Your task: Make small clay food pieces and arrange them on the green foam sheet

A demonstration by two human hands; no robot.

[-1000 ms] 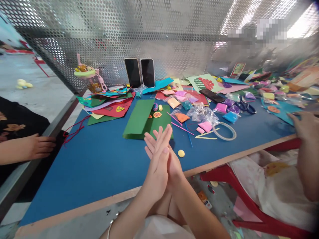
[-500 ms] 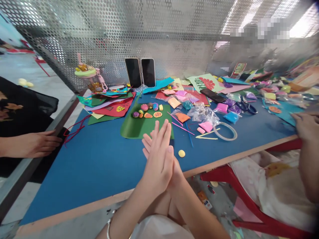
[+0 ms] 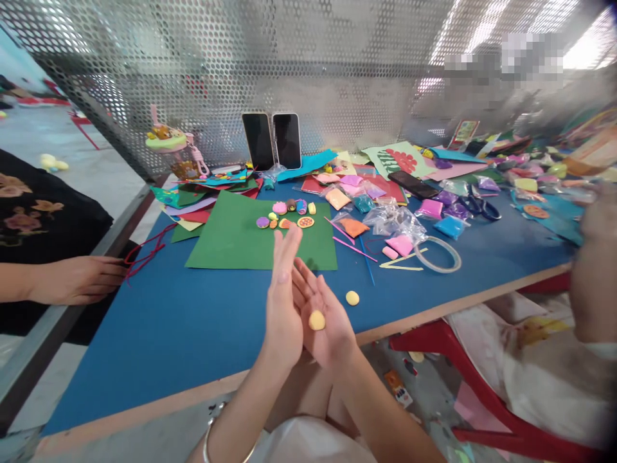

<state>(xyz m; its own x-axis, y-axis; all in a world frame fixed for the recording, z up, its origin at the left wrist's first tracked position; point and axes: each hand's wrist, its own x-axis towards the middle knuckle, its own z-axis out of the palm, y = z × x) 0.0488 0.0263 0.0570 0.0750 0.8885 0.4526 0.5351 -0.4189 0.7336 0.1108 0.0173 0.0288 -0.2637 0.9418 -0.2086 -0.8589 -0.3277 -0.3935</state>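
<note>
Fingers (image 3: pixel 290 247) of the left hand (image 3: pixel 284 312): straight, together, clamped on nothing | right hand (image 3: pixel 335 329): cupped, fingers slightly bent, unclamped | round yellow clay-like ball (image 3: pixel 317 320): lower centre of frame, on right palm, below the fingertips; no long axis; right hand nearer, touching | second round yellow piece (image 3: pixel 352 298): right of it, on blue tabletop (image 3: pixel 193 321)

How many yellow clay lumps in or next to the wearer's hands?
2: one yellow clay lump on the open palm of the right hand; another lump on the blue table beside that hand. More may be hidden.
</note>
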